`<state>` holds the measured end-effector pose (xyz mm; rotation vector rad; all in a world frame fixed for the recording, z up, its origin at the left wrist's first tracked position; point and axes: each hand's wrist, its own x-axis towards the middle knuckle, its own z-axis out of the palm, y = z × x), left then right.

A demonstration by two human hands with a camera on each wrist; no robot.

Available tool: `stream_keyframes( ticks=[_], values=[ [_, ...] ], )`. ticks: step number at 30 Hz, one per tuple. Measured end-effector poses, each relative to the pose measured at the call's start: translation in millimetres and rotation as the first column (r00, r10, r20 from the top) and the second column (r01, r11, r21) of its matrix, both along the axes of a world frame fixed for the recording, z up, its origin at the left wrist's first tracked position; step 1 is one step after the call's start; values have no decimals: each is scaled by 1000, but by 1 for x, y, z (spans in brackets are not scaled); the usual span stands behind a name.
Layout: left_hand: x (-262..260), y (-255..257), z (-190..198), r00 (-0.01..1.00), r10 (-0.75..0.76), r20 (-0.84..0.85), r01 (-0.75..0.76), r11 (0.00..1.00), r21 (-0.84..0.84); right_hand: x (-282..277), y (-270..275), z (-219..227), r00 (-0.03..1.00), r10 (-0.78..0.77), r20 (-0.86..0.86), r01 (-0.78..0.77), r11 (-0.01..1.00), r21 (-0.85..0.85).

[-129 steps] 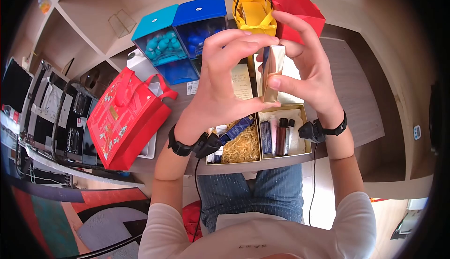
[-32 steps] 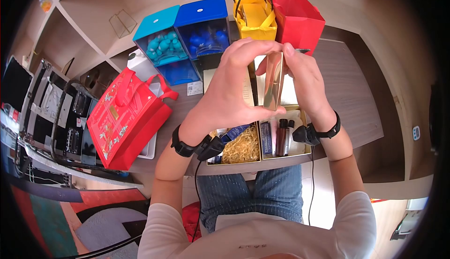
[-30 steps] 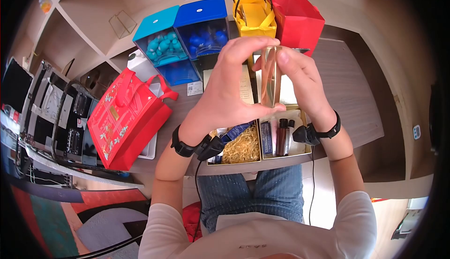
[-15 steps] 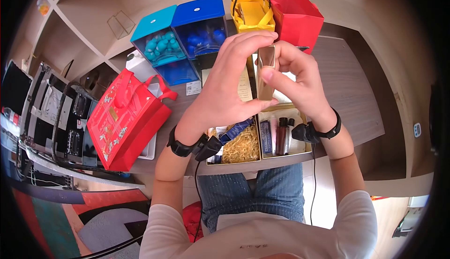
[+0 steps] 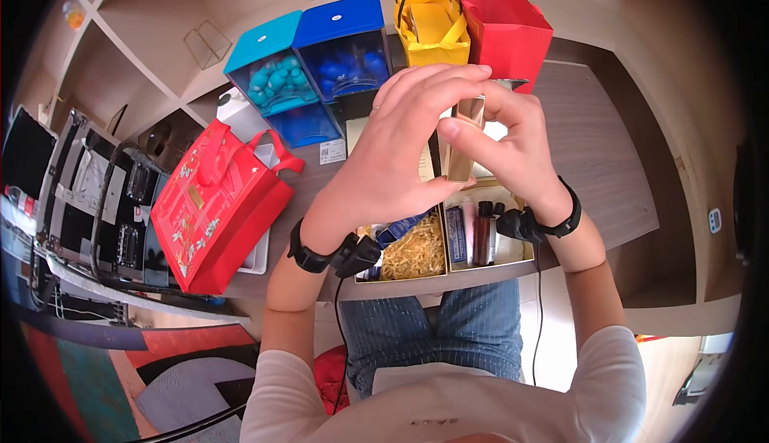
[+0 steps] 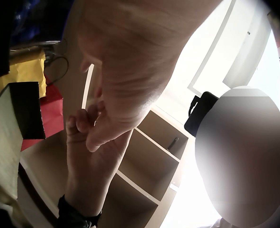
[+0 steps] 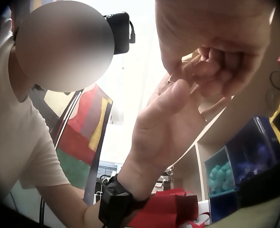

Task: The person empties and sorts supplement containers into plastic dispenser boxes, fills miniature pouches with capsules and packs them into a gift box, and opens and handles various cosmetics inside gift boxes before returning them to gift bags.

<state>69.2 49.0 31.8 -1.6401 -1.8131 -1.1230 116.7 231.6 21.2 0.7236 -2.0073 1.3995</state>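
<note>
In the head view a slim, shiny gold box [image 5: 459,164] is held upright between both hands, over an open gift box [image 5: 490,267]. My left hand [image 5: 384,159] holds it from the left, thumb at the lower end and fingers arched over the top. My right hand [image 5: 513,142] grips it from the right, thumb across the front. Fingers cover much of the gold box. In the left wrist view the left hand [image 6: 130,71] overlaps the right hand [image 6: 95,161]. The right wrist view shows the right hand [image 7: 216,38] meeting the left hand [image 7: 159,121].
The gift box holds shredded straw [image 5: 412,255], a dark blue carton [image 5: 404,227] and small dark-capped bottles [image 5: 481,239]. A red gift bag [image 5: 216,211] stands left. Blue bead bins [image 5: 340,22], a yellow bag [image 5: 432,30] and a red bag [image 5: 509,34] stand behind.
The gold box has been turned about between the hands and tilted, and now sits slightly lower than half a second ago. The right thumb has shifted from near its top edge onto its front.
</note>
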Motion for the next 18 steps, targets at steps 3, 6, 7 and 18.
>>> stream_keyframes(
  ticks=[3,6,7,18],
  values=[
    [-1,1,-1,1000,15,-5,-15,1000,13,6,-2,5,997,-38,62,37,999,15],
    [1,2,-2,1000,2,8,-2,1000,31,9,-5,5,996,-43,80,45,999,-15],
    [2,2,-2,999,-25,25,24,999,33,8,-4,2,998,-19,63,22,999,-37],
    [-9,9,-13,893,-381,238,318,910,266,8,0,8,897,375,234,-348,925,-151]
  ],
)
